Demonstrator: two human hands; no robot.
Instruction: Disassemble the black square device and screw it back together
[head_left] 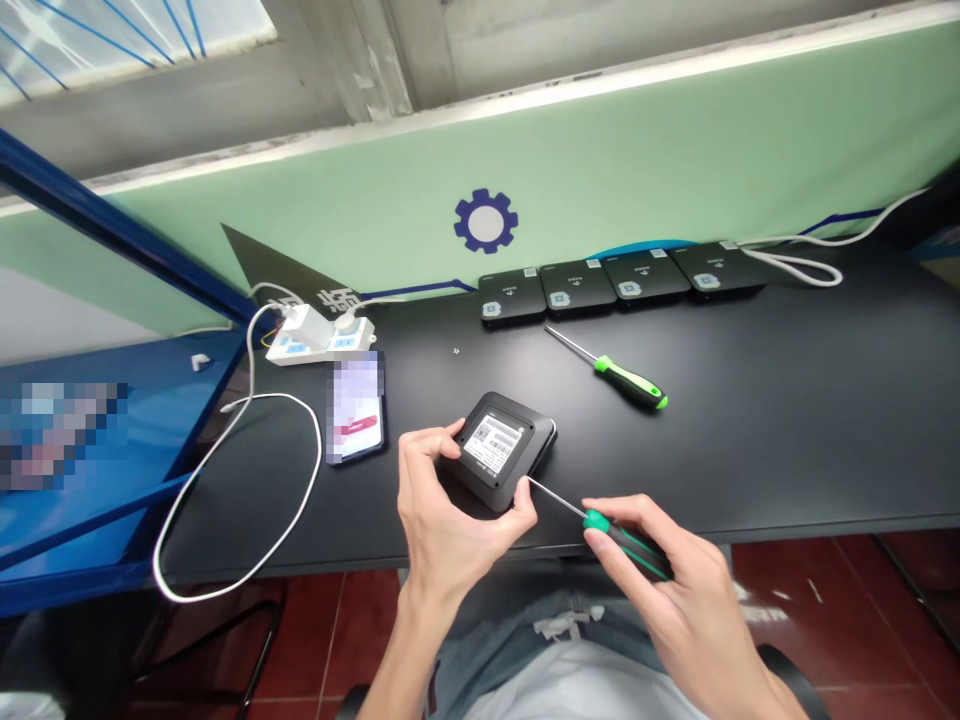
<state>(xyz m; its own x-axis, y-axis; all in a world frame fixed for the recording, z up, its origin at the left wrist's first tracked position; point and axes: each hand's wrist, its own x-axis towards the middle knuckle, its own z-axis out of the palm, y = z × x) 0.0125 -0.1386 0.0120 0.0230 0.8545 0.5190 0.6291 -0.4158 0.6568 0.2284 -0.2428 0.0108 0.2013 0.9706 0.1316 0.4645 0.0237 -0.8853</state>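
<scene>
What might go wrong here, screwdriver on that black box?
1. The screwdriver in the right hand has its tip right beside the left hand thumb on the black device; a slip may jab it.
2. The black device is tilted near the table edge; it or a freed screw may fall to the floor.

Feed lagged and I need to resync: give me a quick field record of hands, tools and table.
left hand: grips box, tilted, label up
right hand: holds screwdriver, tip at the box's near corner
table: second screwdriver, phone, power strip, cable
back row: four boxes, side by side
</scene>
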